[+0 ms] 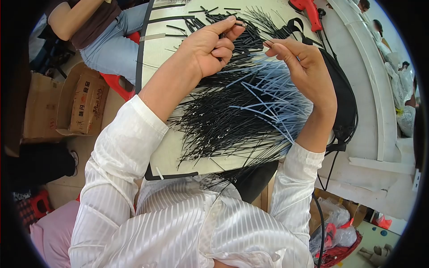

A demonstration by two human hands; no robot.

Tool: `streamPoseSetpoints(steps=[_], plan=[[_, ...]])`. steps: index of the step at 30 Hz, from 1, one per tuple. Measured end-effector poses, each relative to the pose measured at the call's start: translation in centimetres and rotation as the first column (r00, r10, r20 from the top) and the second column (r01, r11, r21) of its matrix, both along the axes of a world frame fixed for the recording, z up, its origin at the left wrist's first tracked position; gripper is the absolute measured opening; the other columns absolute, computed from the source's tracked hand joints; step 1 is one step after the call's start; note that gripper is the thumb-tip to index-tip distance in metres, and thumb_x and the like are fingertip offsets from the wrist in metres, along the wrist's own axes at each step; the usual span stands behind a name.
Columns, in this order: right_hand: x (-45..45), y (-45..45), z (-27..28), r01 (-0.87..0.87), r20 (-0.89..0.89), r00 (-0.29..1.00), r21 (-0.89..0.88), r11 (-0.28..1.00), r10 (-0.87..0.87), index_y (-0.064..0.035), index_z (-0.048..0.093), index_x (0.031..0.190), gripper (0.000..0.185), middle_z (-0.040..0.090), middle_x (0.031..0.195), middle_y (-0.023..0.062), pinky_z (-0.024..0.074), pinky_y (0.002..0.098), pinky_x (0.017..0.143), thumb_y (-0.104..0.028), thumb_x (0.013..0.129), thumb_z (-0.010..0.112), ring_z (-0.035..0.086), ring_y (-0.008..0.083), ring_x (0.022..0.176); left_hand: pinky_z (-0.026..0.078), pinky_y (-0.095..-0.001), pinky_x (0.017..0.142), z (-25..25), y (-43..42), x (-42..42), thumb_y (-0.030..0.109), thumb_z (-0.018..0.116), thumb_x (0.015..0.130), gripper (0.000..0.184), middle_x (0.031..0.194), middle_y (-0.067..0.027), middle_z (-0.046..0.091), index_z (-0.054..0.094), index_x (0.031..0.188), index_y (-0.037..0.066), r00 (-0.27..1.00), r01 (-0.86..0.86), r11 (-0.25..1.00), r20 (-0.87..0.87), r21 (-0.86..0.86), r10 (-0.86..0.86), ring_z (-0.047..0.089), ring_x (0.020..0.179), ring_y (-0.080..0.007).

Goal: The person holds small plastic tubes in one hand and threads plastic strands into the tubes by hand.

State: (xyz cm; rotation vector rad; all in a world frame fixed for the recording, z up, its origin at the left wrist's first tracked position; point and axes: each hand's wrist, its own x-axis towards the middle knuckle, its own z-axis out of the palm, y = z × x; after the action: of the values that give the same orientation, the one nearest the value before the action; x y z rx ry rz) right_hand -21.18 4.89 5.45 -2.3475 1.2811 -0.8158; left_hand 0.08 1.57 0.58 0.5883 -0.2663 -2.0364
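Observation:
My left hand (212, 49) is closed, thumb and forefinger pinching what looks like a short black tube (240, 24). Across from it, my right hand (308, 67) pinches a thin dark wire (269, 42) between thumb and fingertips. The two pinches are apart, above a pile of short black tubes (250, 39). Below my hands a thick spread of black wires (219, 120) covers the table, many with small shiny ends. Light blue strands (281, 85) run through its right side, beside my right wrist.
The pale tabletop (167, 156) has a dark edge. A red hot-air or glue tool (308, 11) with a black cable lies at the back right, near a black bag (344, 98). Another person's leg (111, 44) and cardboard boxes (82, 102) are at the left.

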Motion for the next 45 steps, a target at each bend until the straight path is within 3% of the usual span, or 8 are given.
streamPoseSetpoints(steps=[4, 8, 24, 28, 34, 38, 43, 45], plan=[[-0.1, 0.0, -0.1, 0.006, -0.021, 1.000, 0.018, 1.000, -0.005, 0.0033, 0.070, 0.107, 0.022, 0.069, 0.079, 0.0044, 0.0467, 0.0207, 0.066, -0.011, 0.094, 0.058, 0.056, 0.0110, 0.069, 0.015, -0.0136, 0.033, 0.2, 0.3, -0.4, 0.015, 0.066, 0.092, 0.017, 0.091, -0.0039, 0.066, 0.064, 0.100, 0.000, 0.995, -0.049, 0.997, 0.079, -0.059, 0.053, 0.027, 0.045, 0.0010], [0.2, -0.7, -1.3, 0.044, 0.061, 0.998, -0.137, 0.990, -0.035, 0.0040, 0.066, 0.079, 0.024, 0.056, 0.059, 0.0044, 0.0303, 0.0290, 0.044, -0.016, 0.092, 0.062, 0.033, 0.0141, 0.045, 0.015, -0.0132, 0.033, 0.5, 0.9, -1.0, 0.014, 0.066, 0.091, 0.018, 0.093, -0.0047, 0.067, 0.066, 0.099, -0.002, 0.934, -0.167, 0.965, 0.281, -0.204, 0.221, 0.026, 0.045, 0.0016], [2.6, -0.4, -1.9, 0.120, -0.093, 0.984, -0.296, 0.948, -0.153, 0.0033, 0.066, 0.090, 0.017, 0.052, 0.060, 0.0008, 0.0318, 0.0253, 0.048, -0.011, 0.094, 0.058, 0.037, 0.0101, 0.052, 0.014, -0.0141, 0.033, 0.1, 0.3, -0.5, 0.012, 0.072, 0.087, 0.017, 0.092, -0.0056, 0.069, 0.066, 0.095, -0.003, 0.957, -0.227, 0.973, 0.177, -0.039, 0.230, 0.025, 0.044, 0.0012], [2.9, -0.6, -2.3, 0.094, -0.057, 0.991, -0.365, 0.926, -0.123, 0.0004, 0.058, 0.075, 0.022, 0.056, 0.060, 0.0133, 0.0394, 0.0391, 0.050, -0.016, 0.090, 0.059, 0.045, 0.0315, 0.049, 0.014, -0.0141, 0.033, 0.3, 0.5, -0.8, 0.011, 0.071, 0.087, 0.015, 0.092, -0.0056, 0.068, 0.066, 0.094, -0.002, 0.950, -0.231, 0.973, 0.213, -0.022, 0.230, 0.025, 0.044, 0.0010], [2.7, -0.8, -2.5, 0.124, -0.118, 0.978, -0.339, 0.932, -0.173, 0.0003, 0.058, 0.075, 0.022, 0.056, 0.059, 0.0128, 0.0389, 0.0391, 0.050, -0.016, 0.090, 0.059, 0.044, 0.0311, 0.048, 0.014, -0.0140, 0.033, 0.3, 0.6, -0.8, 0.010, 0.071, 0.088, 0.015, 0.095, -0.0058, 0.068, 0.066, 0.095, -0.003, 0.970, -0.163, 0.986, 0.178, -0.027, 0.165, 0.025, 0.044, 0.0009], [2.3, -1.0, -2.2, 0.060, -0.034, 0.997, -0.208, 0.976, -0.069, 0.0031, 0.067, 0.087, 0.019, 0.049, 0.057, 0.0001, 0.0296, 0.0263, 0.047, -0.014, 0.092, 0.060, 0.035, 0.0114, 0.050, 0.015, -0.0137, 0.033, 0.3, 0.5, -0.7, 0.010, 0.070, 0.088, 0.016, 0.095, -0.0051, 0.067, 0.067, 0.097, -0.002, 0.972, -0.097, 0.987, 0.199, -0.131, 0.122, 0.025, 0.045, 0.0008], [2.8, -1.0, -2.6, 0.069, -0.011, 0.997, -0.266, 0.962, -0.075, 0.0012, 0.058, 0.072, 0.026, 0.056, 0.058, 0.0119, 0.0380, 0.0373, 0.049, -0.017, 0.090, 0.060, 0.041, 0.0268, 0.047, 0.016, -0.0135, 0.033, 0.2, 1.0, -1.2, 0.011, 0.070, 0.089, 0.017, 0.092, -0.0042, 0.065, 0.067, 0.099, -0.002, 0.968, -0.063, 0.982, 0.228, -0.178, 0.103, 0.026, 0.045, 0.0010], [2.6, -1.0, -2.5, 0.074, -0.007, 0.997, -0.237, 0.969, -0.077, 0.0017, 0.061, 0.076, 0.023, 0.054, 0.058, 0.0085, 0.0355, 0.0343, 0.048, -0.017, 0.091, 0.060, 0.040, 0.0224, 0.048, 0.016, -0.0135, 0.033, 0.4, 1.1, -1.2, 0.011, 0.069, 0.089, 0.017, 0.090, -0.0039, 0.065, 0.067, 0.099, -0.002, 0.965, -0.080, 0.983, 0.235, -0.164, 0.118, 0.027, 0.045, 0.0012]])
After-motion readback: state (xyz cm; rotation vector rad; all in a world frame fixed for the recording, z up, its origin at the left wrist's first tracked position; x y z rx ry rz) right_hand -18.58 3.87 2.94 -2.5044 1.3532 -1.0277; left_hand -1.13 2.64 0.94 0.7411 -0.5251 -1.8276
